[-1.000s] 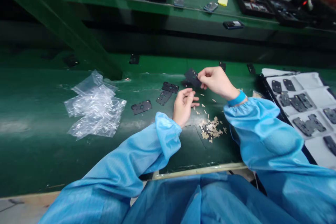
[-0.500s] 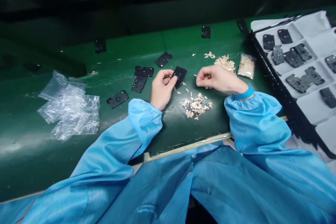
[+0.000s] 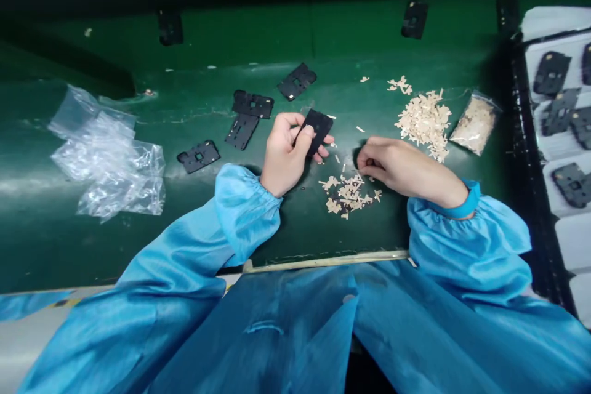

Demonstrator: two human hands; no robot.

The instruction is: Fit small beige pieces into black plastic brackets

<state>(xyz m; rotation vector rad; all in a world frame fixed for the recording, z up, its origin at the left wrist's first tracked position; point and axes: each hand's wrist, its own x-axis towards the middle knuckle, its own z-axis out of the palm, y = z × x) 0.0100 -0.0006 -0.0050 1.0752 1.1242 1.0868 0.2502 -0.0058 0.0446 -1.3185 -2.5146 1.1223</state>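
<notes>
A green table (image 3: 69, 246) fills most of the frame. At the right edge stands a white tray (image 3: 570, 237), and its pockets hold dark flat parts. A heap of clear plastic bags (image 3: 108, 157) lies at the middle left.

Two arms in blue sleeves reach up from the bottom of the frame. The left hand (image 3: 284, 157) is at the centre, with thumb and fingers clamped on a small black plate (image 3: 316, 129). It holds the plate tilted, just above the table.

The right hand (image 3: 401, 169) lies right of centre, palm down. Its fingers are drawn together, and their tips are at the upper edge of a small pile of tan bits (image 3: 348, 191). Whether they pinch a bit cannot be told. The two hands are near each other but apart.

Four more black plates (image 3: 241, 130) lie loose on the table, up and to the left of the left hand.

A bigger pile of tan bits (image 3: 425, 120) sits in the upper right. Just beside it is a small clear bag of bits (image 3: 475, 124), near the tray.
</notes>
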